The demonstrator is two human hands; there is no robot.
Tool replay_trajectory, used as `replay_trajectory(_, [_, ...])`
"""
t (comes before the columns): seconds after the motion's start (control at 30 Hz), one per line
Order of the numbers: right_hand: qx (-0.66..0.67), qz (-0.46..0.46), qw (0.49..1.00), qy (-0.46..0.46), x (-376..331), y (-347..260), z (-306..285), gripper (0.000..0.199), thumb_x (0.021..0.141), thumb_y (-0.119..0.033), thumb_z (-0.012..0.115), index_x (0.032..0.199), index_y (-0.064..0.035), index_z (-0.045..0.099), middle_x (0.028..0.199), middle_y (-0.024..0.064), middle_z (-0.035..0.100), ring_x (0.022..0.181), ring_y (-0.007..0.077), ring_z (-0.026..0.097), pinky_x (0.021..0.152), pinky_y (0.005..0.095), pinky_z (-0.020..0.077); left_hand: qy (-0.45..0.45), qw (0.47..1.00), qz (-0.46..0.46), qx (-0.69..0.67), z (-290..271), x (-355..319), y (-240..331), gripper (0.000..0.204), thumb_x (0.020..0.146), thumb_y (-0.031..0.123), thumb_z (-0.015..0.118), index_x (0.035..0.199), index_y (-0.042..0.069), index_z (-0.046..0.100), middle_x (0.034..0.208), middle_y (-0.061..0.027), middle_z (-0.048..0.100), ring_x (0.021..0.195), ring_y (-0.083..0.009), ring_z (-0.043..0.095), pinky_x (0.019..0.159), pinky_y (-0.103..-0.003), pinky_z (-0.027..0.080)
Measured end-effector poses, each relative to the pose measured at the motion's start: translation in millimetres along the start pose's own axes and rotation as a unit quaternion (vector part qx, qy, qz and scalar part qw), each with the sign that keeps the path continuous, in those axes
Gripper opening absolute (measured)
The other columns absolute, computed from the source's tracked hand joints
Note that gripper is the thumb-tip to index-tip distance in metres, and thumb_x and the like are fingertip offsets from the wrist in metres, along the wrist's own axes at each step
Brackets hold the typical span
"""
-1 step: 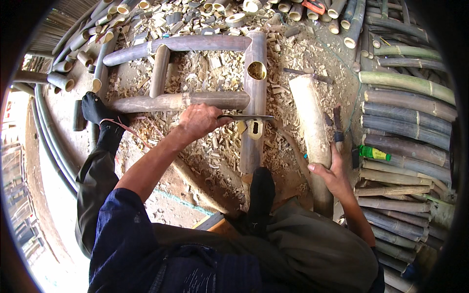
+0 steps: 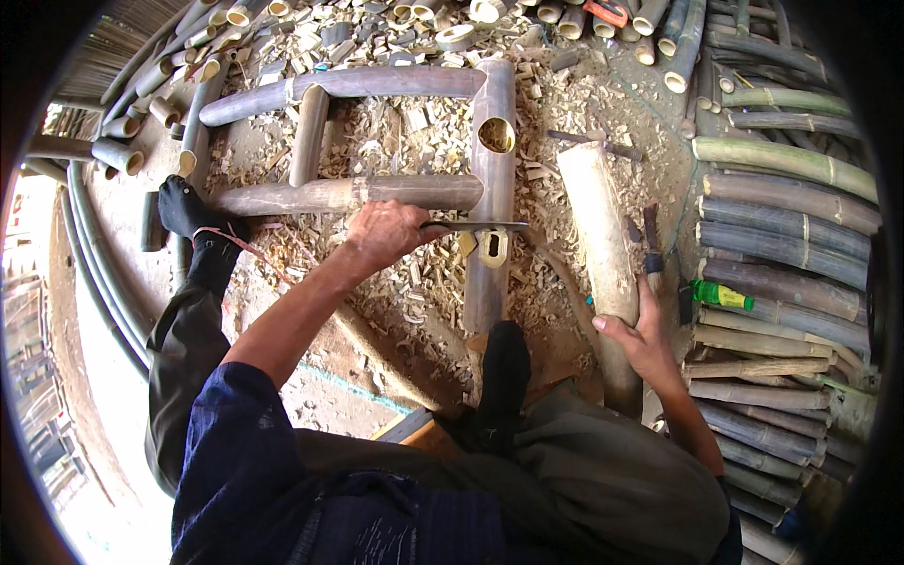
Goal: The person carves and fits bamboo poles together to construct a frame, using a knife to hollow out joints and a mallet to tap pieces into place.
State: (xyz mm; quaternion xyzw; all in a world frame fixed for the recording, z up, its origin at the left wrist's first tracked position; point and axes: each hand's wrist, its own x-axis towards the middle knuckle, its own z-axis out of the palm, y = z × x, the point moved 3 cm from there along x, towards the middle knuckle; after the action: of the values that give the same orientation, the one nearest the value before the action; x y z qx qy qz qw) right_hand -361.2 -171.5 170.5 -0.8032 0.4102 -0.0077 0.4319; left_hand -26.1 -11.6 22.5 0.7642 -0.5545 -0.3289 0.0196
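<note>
My left hand (image 2: 384, 233) is closed round the end of a thin, narrow-bladed tool (image 2: 478, 226); its handle is hidden in my fist. The blade lies sideways over an upright bamboo post (image 2: 487, 292), just above a pale patch with a dark slot (image 2: 492, 248) cut through it. Farther up the same post is a large round hole (image 2: 495, 136). My right hand (image 2: 642, 334) grips the lower part of a thick, pale wooden club (image 2: 600, 231), thumb across its near face. My black-socked foot (image 2: 506, 367) rests at the post's near end.
Bamboo rails (image 2: 348, 195) join the post from the left, with a short crosspiece (image 2: 309, 137) between them. Wood chips (image 2: 395, 141) cover the ground. A brush (image 2: 652, 247) and a green bottle (image 2: 722, 294) lie right of the club. Bamboo poles (image 2: 791, 240) are stacked at right.
</note>
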Motion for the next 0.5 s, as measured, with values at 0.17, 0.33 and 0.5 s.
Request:
replay_trajectory(0.17, [-0.227,0.049,0.966,-0.116,3,-12,10,0.082,0.081,-0.031,0.080,0.143,0.0055,0.040,0.117,0.0305,0.064,0.108,0.0423,0.066,0.095,0.0446,0.0510,0.016,0.999,-0.013,0.027,8,4,-6,0.073,0.097,0.073,0.034,0.093,0.010,0.072,0.074,-0.0094,0.068,0.064,-0.0193,0.065,0.061,-0.041,0.057])
replay_trajectory(0.33, [-0.171,-0.071,0.983,-0.013,3,-49,-10,0.070,0.082,-0.032,0.080,0.130,0.0036,0.045,0.116,0.0264,0.064,0.106,0.0405,0.066,0.091,0.0463,0.0514,0.004,1.000,-0.012,-0.007,17,7,-20,0.069,0.095,0.071,0.042,0.090,0.010,0.074,0.069,-0.0071,0.065,0.057,-0.0150,0.061,0.053,-0.038,0.056])
replay_trajectory(0.5, [-0.146,0.033,0.987,-0.063,-8,-18,9,0.073,0.081,-0.032,0.081,0.134,0.0022,0.044,0.118,0.0252,0.064,0.105,0.0369,0.066,0.092,0.0451,0.0524,0.023,0.999,0.022,-0.033,10,15,-9,0.069,0.093,0.070,0.048,0.094,0.007,0.076,0.067,-0.0070,0.064,0.057,-0.0154,0.061,0.055,-0.037,0.056])
